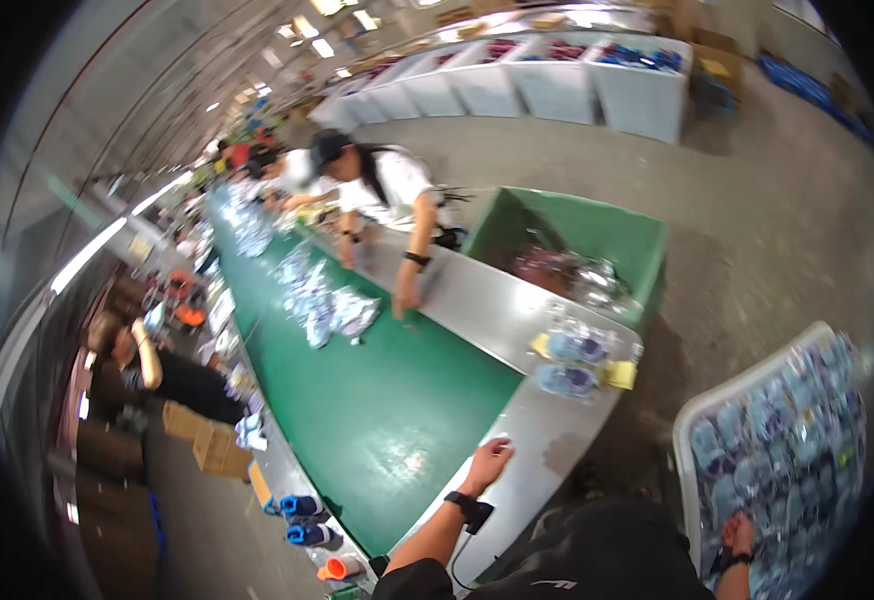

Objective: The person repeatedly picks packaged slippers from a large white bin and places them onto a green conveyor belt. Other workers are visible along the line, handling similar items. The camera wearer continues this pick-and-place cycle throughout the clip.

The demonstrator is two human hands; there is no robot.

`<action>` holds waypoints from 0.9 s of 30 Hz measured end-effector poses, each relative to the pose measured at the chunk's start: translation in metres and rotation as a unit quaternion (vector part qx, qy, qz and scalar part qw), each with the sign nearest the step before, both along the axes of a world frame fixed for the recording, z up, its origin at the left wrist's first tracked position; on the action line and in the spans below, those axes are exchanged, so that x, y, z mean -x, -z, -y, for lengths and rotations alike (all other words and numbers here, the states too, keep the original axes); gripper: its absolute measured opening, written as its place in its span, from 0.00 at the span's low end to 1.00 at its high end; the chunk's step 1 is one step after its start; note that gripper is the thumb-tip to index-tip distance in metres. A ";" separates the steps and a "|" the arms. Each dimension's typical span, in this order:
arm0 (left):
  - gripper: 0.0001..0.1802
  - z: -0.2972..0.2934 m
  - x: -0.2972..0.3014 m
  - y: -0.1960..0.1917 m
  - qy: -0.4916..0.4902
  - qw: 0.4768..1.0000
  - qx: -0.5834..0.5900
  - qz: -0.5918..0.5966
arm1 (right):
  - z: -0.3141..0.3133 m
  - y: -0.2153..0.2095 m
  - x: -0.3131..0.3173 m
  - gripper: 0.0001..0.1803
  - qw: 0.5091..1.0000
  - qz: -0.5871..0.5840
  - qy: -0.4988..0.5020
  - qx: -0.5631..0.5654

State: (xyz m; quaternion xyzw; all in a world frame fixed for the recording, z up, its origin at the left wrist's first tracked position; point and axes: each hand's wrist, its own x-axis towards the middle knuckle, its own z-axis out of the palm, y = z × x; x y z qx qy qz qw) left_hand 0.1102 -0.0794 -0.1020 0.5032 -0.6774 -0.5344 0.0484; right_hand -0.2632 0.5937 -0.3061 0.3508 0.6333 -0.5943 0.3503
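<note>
My left hand (490, 464) hangs over the metal edge at the near end of the green conveyor belt (377, 440). Its fingers are loosely curled, with nothing seen in them. At the lower right, my right hand (738, 533) reaches into a white bin (685, 480) packed with pale blue shoes in clear bags (772, 450). The fingers there are bent down among the bags; what they grip, if anything, is too small to make out. More bagged blue shoes (569, 365) lie with yellow pieces on the metal ledge (557, 430) ahead of my left hand.
Clear-bagged items (327, 305) lie along the belt. Across it, a person in white (392, 190) leans in beside a green bin (582, 225) holding bagged goods. Blue shoes (307, 520) and an orange cup-like object (340, 568) sit on the left ledge. White bins (642, 100) line the back.
</note>
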 end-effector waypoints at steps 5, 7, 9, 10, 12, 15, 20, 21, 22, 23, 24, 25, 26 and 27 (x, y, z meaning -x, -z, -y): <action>0.24 -0.031 -0.019 0.049 0.070 0.996 0.037 0.027 | 0.038 -0.027 -0.010 0.21 0.988 0.051 -0.136 -0.049; 0.25 -0.049 -0.026 0.064 0.082 0.996 -0.016 -0.009 | 0.073 -0.047 -0.009 0.20 0.982 0.058 -0.175 -0.040; 0.26 -0.062 -0.039 0.081 0.075 0.995 -0.052 -0.031 | 0.107 -0.063 -0.007 0.20 0.984 0.043 -0.170 -0.042; 0.25 -0.063 -0.048 0.091 0.085 0.994 -0.064 -0.007 | 0.122 -0.070 -0.006 0.20 0.984 0.035 -0.166 -0.045; 0.24 -0.071 -0.070 0.111 0.064 0.997 -0.031 0.009 | 0.151 -0.078 -0.001 0.22 0.983 0.022 -0.180 -0.029; 0.19 -0.068 -0.098 0.132 -0.038 0.989 -0.144 -0.017 | 0.179 -0.089 0.011 0.23 0.972 -0.001 -0.237 -0.011; 0.19 -0.054 -0.118 0.127 -0.279 0.872 -0.390 -0.095 | 0.203 -0.107 0.026 0.24 0.960 0.004 -0.275 0.055; 0.19 -0.052 -0.116 0.123 -0.279 0.866 -0.403 -0.099 | 0.204 -0.111 0.025 0.25 0.960 0.002 -0.277 0.045; 0.20 -0.048 -0.115 0.119 -0.279 0.861 -0.412 -0.104 | 0.206 -0.114 0.024 0.25 0.959 -0.001 -0.280 0.035; 0.21 -0.045 -0.113 0.115 -0.279 0.856 -0.421 -0.111 | 0.207 -0.115 0.023 0.25 0.959 -0.003 -0.284 0.026; 0.22 -0.044 -0.113 0.112 -0.271 0.863 -0.411 -0.115 | 0.206 -0.117 0.022 0.25 0.958 0.009 -0.284 0.045; 0.23 -0.044 -0.112 0.110 -0.269 0.862 -0.414 -0.114 | 0.204 -0.118 0.020 0.25 0.956 0.012 -0.292 0.031; 0.23 -0.044 -0.111 0.108 -0.267 0.864 -0.412 -0.111 | 0.202 -0.116 0.017 0.25 0.954 0.015 -0.298 0.018; 0.23 -0.043 -0.112 0.106 -0.266 0.868 -0.408 -0.103 | 0.199 -0.114 0.016 0.25 0.952 0.019 -0.304 0.006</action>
